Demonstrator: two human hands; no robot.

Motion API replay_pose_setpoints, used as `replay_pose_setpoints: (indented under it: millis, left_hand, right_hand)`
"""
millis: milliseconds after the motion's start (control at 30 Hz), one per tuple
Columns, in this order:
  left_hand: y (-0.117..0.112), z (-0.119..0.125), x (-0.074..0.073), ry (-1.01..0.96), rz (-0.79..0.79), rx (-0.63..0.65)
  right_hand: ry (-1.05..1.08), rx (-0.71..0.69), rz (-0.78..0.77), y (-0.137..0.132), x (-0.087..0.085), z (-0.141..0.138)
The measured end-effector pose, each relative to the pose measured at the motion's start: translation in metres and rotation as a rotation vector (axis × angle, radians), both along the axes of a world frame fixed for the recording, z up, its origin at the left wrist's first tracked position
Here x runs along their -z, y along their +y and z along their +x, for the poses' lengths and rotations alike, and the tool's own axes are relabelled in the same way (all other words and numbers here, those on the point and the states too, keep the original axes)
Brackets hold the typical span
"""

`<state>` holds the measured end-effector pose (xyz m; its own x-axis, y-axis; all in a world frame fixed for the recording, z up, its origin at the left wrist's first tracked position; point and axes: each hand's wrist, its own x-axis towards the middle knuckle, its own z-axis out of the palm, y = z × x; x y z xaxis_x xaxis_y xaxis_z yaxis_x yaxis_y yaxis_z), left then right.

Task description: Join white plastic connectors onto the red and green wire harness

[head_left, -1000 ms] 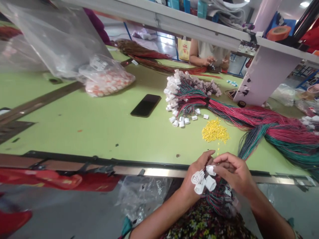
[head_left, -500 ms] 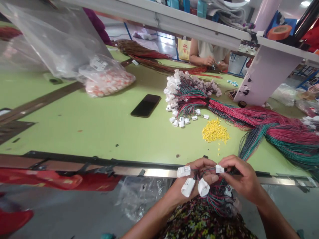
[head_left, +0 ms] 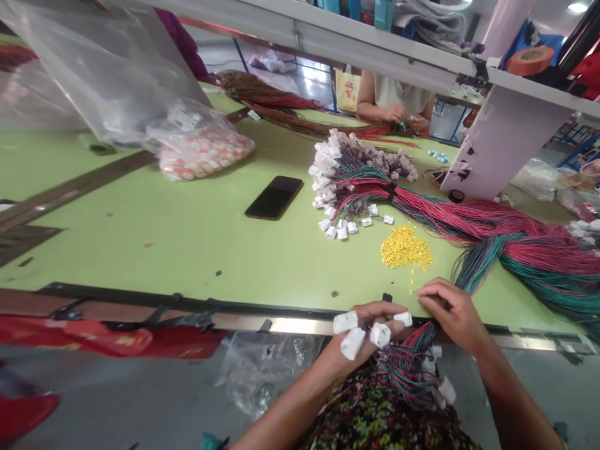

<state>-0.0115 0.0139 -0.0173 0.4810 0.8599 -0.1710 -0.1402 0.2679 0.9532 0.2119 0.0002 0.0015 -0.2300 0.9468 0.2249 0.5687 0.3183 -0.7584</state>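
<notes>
Currently, white connectors [head_left: 353, 344] fanned across left fingers [head_left: 379, 308].

Gap between right hand [head_left: 454, 314] and yellow pieces [head_left: 405, 247], wire bundle [head_left: 452, 216] blocking beyond

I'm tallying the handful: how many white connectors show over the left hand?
4: the leftmost connector, a second connector just below it, a third connector right of that, and a fourth connector farthest right. Others may be hidden.

By the front edge of the tabletop [head_left: 187, 250], white connectors [head_left: 352, 344] partly hide the left hand [head_left: 367, 351]; yellow pieces [head_left: 405, 247] we cannot tell singly.
</notes>
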Motion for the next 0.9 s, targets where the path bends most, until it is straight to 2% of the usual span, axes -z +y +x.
replay_pose_setpoints:
  millis: [67,133,333,433,600,767,900]
  left_hand:
    - [-0.002,0.002,0.005,-0.018,-0.098,-0.142]
    - [-0.004,0.004,0.008,-0.028,-0.161,-0.214]
    - [-0.005,0.008,0.007,-0.074,-0.144,-0.219]
    - [-0.005,0.008,0.006,-0.050,-0.119,-0.213]
    - [-0.004,0.010,0.005,-0.002,-0.135,-0.250]
    - [-0.003,0.011,0.008,-0.043,-0.139,-0.260]
    - [-0.004,0.011,0.008,-0.071,-0.143,-0.260]
  right_hand:
    - [-0.134,0.094,0.003,0.008,0.006,0.001]
    - [-0.254,0.089,0.010,0.015,0.013,0.000]
    - [-0.448,0.021,0.046,0.027,0.026,-0.004]
    - [-0.397,0.019,0.055,0.027,0.025,-0.005]
    - [-0.178,-0.006,0.073,0.014,0.010,-0.013]
    - [-0.273,-0.036,0.261,0.003,0.006,-0.023]
    - [-0.184,-0.029,0.281,0.001,0.009,-0.027]
